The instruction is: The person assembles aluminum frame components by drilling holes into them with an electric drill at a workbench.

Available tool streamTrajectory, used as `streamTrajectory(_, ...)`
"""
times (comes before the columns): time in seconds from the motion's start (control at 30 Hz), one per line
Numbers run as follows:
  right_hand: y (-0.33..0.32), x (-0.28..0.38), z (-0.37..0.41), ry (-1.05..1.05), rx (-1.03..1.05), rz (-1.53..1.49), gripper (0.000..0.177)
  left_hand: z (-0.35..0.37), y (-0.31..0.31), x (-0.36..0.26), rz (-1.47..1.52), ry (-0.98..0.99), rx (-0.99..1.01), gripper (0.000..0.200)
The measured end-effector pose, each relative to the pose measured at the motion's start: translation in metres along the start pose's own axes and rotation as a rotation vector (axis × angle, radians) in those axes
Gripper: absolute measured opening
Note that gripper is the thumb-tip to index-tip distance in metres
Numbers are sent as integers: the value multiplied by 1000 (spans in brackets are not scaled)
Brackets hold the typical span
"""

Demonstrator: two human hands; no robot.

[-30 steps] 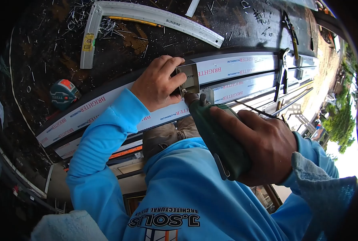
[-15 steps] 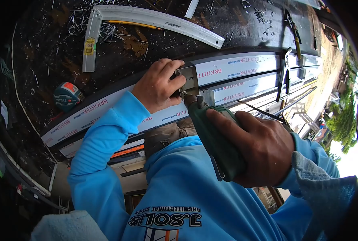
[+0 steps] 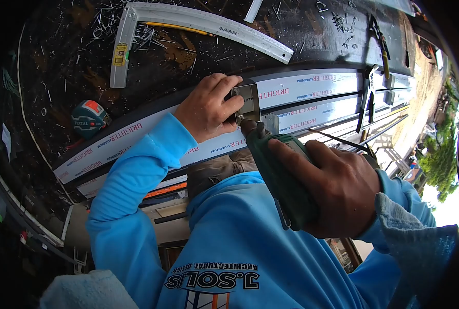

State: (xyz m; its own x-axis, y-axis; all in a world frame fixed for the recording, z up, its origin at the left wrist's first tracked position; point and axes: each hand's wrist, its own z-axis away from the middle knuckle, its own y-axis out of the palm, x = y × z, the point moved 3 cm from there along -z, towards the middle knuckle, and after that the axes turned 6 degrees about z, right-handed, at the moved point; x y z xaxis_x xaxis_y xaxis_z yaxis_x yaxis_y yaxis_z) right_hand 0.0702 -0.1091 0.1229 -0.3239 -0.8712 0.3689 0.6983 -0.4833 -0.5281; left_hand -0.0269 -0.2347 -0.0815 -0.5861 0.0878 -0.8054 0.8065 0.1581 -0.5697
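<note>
A green power drill (image 3: 286,180) is in my right hand (image 3: 337,185), its fingers wrapped round the body. The chuck points up and left at a small metal bracket (image 3: 248,103) set across the film-covered aluminum profile (image 3: 296,87). My left hand (image 3: 209,108) is closed on the bracket's left side, thumb and fingers at its edge. The drill tip meets the bracket's lower left corner, close to my left fingertips; the bit itself is mostly hidden. A second aluminum profile (image 3: 312,114) lies alongside, nearer my body.
A metal square (image 3: 209,26) with a yellow pencil (image 3: 175,28) beside it lies on the dark table (image 3: 152,77), near scattered rivets (image 3: 147,41). At left sits a tape measure (image 3: 89,119). A clamp (image 3: 366,98) rests across the profiles, pliers (image 3: 381,46) behind it.
The whole view has shifted slightly, so the table items appear a little to the right. Both hands, the drill and the bracket keep about the same positions relative to each other.
</note>
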Motion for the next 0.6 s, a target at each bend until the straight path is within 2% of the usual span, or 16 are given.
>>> streamTrajectory(0.07,1,2,1,2,-41,43,81,0,0,0,-1,3,1,52)
streamTrajectory(0.37,-2,8,-3,24,6,131,75,1,2,3,-10,24,-13,50)
streamTrajectory(0.47,-6,8,-2,44,-64,138,74,2,4,4,-13,32,-23,49)
streamTrajectory(0.6,-10,1,-4,39,38,71,71,1,3,3,-15,31,-28,49)
